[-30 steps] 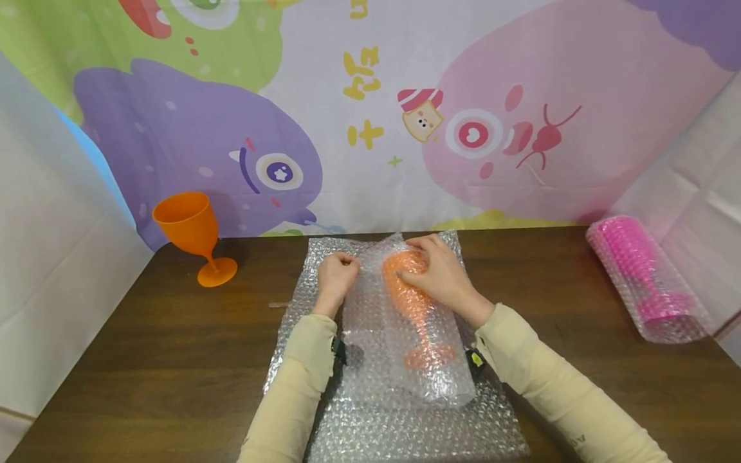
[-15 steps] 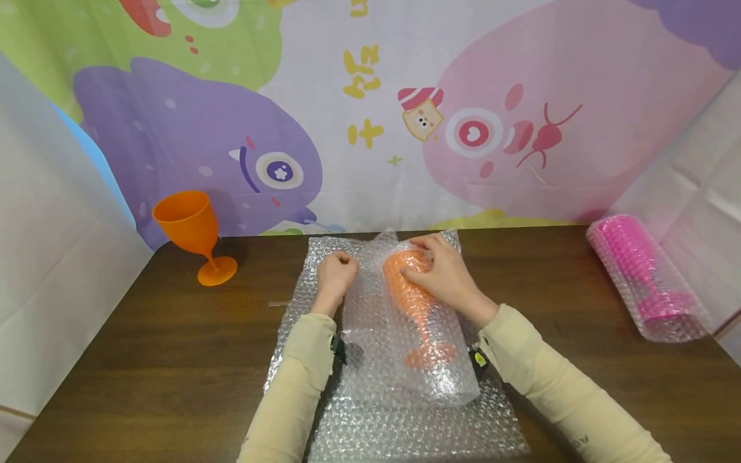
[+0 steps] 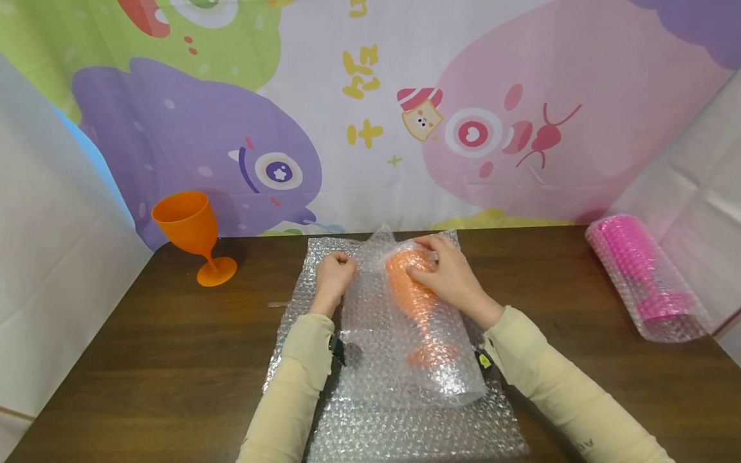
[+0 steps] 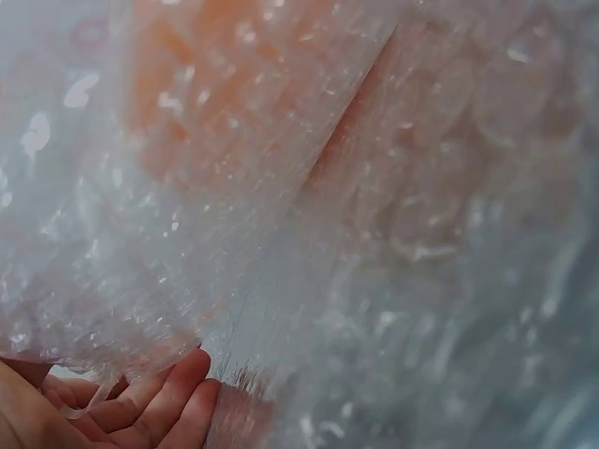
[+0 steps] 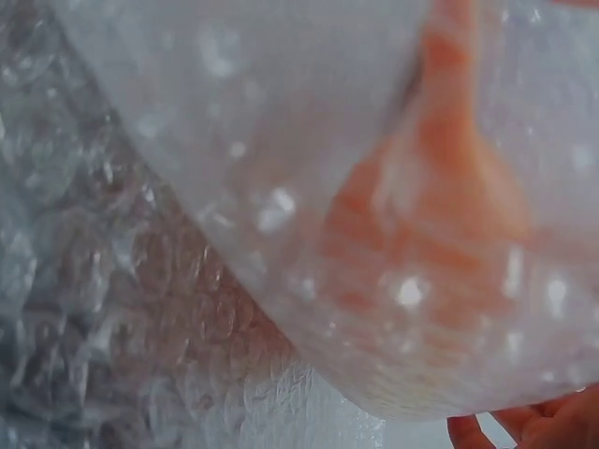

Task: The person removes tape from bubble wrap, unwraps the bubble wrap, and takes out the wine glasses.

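Note:
An orange goblet (image 3: 405, 292) lies on its side, seen through the bubble wrap wound round it, bowl toward the back and foot toward the front. My right hand (image 3: 454, 273) grips the wrapped bowl from the right, thumb on top of it. On the left, my left hand (image 3: 334, 276) pinches the edge of the clear wrap beside the bowl. Curled fingers (image 4: 182, 388) show at that edge in the left wrist view. Beneath everything a bubble wrap sheet (image 3: 399, 437) is spread out. In the right wrist view, the goblet's stem and bowl (image 5: 430, 224) blur through the plastic.
A bare orange goblet (image 3: 188, 225) stands upright at the back left. Against the right wall lies a pink goblet (image 3: 633, 257) rolled in bubble wrap. A printed cloth (image 3: 370, 186) hangs behind the dark wooden table (image 3: 145, 366). A small clear strip (image 3: 278, 304) lies left of the sheet.
My right hand and the wrapped goblet have shifted slightly to the right. My left hand has stayed almost in place, keeping its pinch on the wrap.

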Demonstrator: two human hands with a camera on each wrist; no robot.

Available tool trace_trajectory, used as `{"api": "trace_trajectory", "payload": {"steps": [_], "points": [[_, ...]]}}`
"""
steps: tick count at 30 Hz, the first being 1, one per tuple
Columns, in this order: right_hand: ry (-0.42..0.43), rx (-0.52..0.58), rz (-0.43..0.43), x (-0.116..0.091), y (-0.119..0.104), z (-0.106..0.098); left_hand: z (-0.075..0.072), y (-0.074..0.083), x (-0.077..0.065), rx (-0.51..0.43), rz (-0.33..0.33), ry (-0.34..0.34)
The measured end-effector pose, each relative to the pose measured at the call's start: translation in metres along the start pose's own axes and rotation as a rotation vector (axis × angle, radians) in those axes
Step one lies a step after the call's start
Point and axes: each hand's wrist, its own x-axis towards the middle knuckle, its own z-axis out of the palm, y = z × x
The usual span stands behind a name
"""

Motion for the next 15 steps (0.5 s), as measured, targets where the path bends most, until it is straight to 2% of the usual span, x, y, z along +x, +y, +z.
{"api": "trace_trajectory", "payload": {"steps": [8, 15], "points": [[-0.019, -0.007, -0.048, -0.0031, 0.0019, -0.0011, 0.0002, -0.0007, -0.0003, -0.009, 0.001, -0.004], [-0.026, -0.013, -0.044, -0.0048, 0.0014, -0.0019, 0.0006, -0.0006, -0.0003, -0.02, -0.017, -0.016]]}}
